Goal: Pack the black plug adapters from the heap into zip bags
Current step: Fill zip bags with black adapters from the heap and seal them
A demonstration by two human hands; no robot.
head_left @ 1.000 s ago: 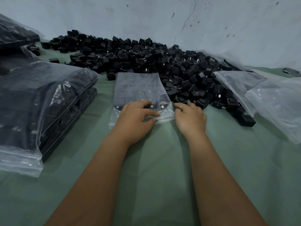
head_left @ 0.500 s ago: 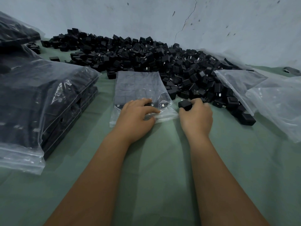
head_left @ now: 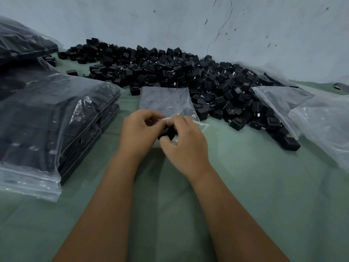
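The left hand [head_left: 138,129] is pinching open the mouth of the clear plastic zip bag [head_left: 166,103] while the right hand [head_left: 186,140] is gripping a small black plug adapter [head_left: 167,132] right at the opening. Honestly, I'd keep that lip lifted and slide it in flat beside the packed rows. The big heap of loose black adapters [head_left: 188,72] is sitting just beyond the hands.

Green cloth [head_left: 264,195], cracked pale wall [head_left: 170,21]

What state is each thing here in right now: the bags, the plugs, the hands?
zip bag in the middle: nearly full, mouth open toward the person.
black plug adapter: held at the bag's mouth, not yet fully in.
left hand: pinching the bag's open edge.
right hand: gripping the adapter.
heap of adapters: loose, unpacked.
packed bags on the left: filled, stacked.
empty bags on the right: lying flat, unfilled.
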